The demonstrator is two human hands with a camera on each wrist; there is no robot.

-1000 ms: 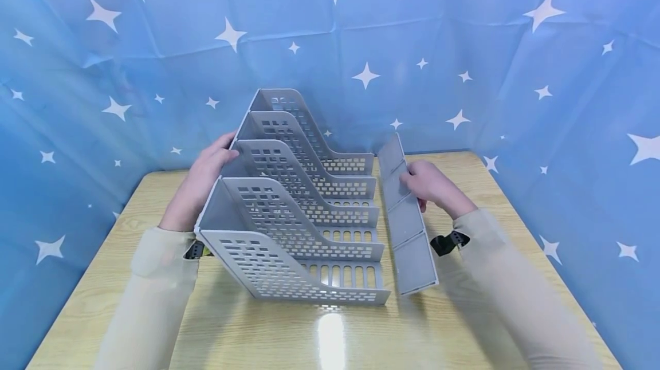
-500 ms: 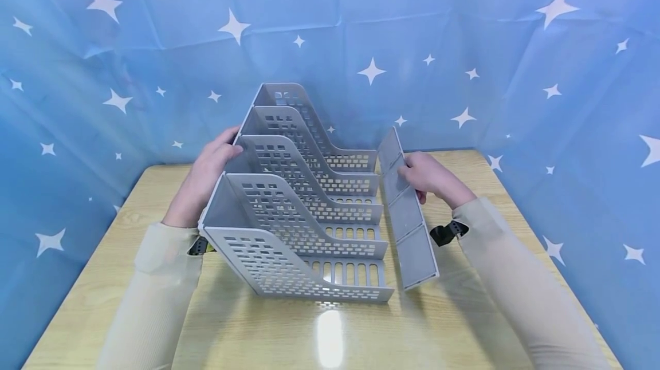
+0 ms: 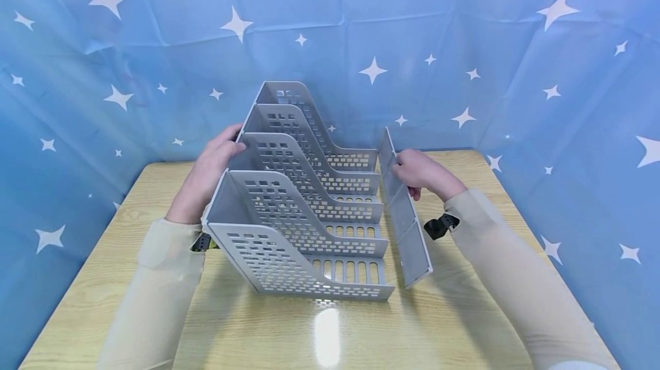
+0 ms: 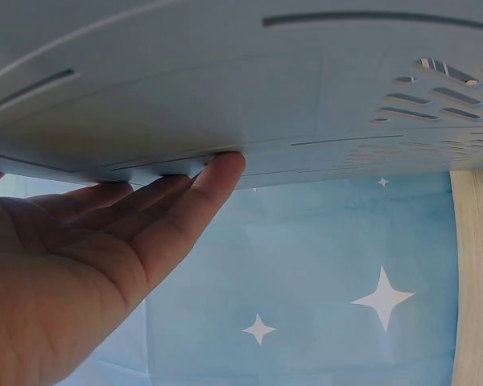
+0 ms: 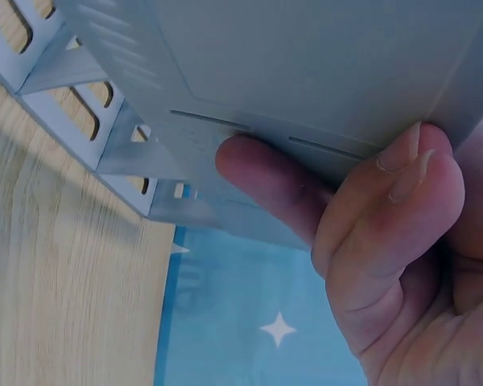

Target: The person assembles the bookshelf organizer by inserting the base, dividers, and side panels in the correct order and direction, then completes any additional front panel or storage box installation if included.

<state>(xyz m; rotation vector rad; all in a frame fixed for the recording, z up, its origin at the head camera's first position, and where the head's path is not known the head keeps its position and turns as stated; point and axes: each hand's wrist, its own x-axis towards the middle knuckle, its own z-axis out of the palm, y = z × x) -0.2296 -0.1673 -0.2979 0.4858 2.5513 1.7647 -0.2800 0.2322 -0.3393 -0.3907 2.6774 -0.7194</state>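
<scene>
A grey magazine file rack (image 3: 299, 232) with several upright slotted dividers stands on the table, its tall back panel on the left. My left hand (image 3: 208, 172) grips that back panel, thumb over its edge and fingers (image 4: 213, 181) on the outer face. To the right of the rack my right hand (image 3: 420, 172) holds a long grey panel (image 3: 409, 238) by its upper edge, tilted, just off the dividers' low front ends. The right wrist view has the index finger (image 5: 262, 165) lying along the panel's slotted outer face, other fingers curled. My right thumb is mostly hidden.
The wooden table (image 3: 258, 335) reaches toward me in front of the rack. A blue curtain with white stars (image 3: 309, 26) hangs close behind the table and along both sides.
The long panel has tilted more upright and shifted slightly left toward the rack, along with my right hand. My left hand keeps its hold on the back panel.
</scene>
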